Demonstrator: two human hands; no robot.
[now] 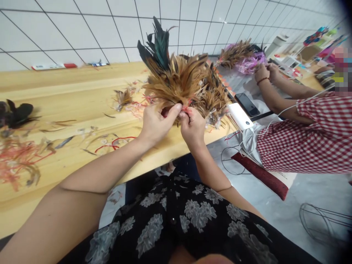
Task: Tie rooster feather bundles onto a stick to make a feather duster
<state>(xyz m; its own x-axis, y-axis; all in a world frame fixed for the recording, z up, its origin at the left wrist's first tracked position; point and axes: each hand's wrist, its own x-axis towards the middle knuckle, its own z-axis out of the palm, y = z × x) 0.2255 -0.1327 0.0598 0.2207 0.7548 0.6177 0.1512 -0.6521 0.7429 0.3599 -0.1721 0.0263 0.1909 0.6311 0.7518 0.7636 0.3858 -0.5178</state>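
A bunch of brown feathers (pixel 176 80) with long dark green-black plumes (pixel 159 47) stands fanned out above the wooden table. My left hand (pixel 156 123) is closed around its base, with the thumb reaching toward my other hand. Red string (pixel 187 109) shows at the base, and my right hand (pixel 193 128) pinches it there with thumb and curled fingers. The fingertips of both hands nearly meet; the stem ends between them are hidden. Just behind and right of my hands lies a pile of brown feathers (pixel 214 99).
On the table (pixel 55 88) lie a small feather tuft (pixel 123 98), tangled red strings (pixel 18 157), dark feathers (pixel 20 112) and a marker (pixel 53 66). To the right are a white power bank (pixel 239 115), a phone (pixel 247 104) and a co-worker's hands (pixel 265 75) near purple plastic (pixel 251 63).
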